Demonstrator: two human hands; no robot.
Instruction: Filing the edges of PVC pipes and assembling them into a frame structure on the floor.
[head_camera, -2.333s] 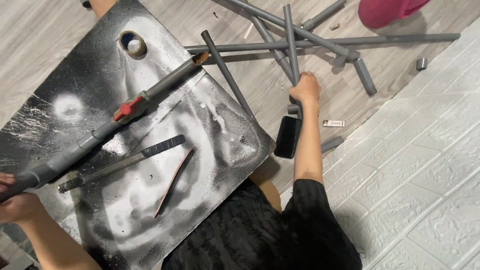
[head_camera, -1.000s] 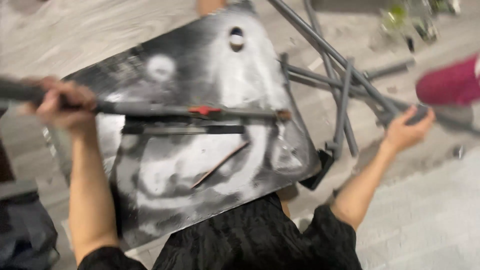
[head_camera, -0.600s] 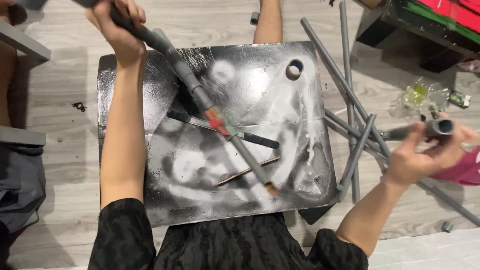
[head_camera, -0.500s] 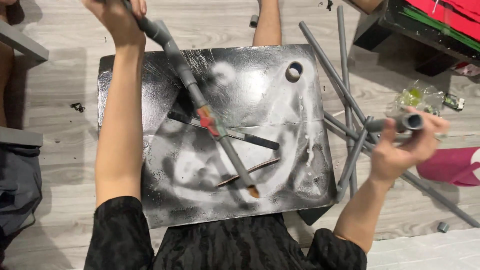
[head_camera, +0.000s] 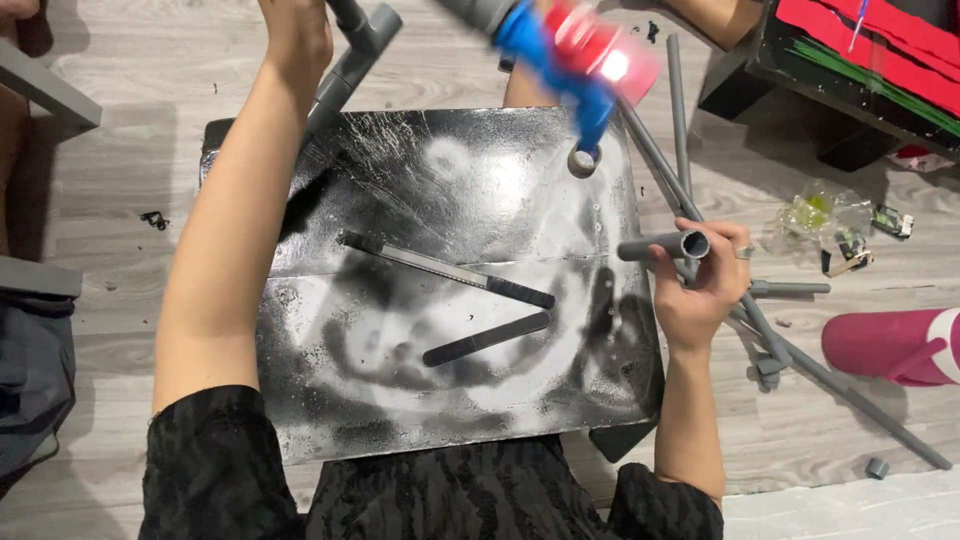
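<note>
Paint-streaked black board (head_camera: 400, 180) lies on grey floorboards (head_camera: 120, 170).

We see open board (head_camera: 400, 180) between two flat bars (head_camera: 445, 270); grey pipes (head_camera: 800, 350) clutter the floor right of our right hand (head_camera: 700, 290).

Crumpled clear wrapper (head_camera: 820, 215) — green-tinted — on floor, right side

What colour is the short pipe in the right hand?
Grey, seen in the head view: short plastic pipe in the right hand.
</note>
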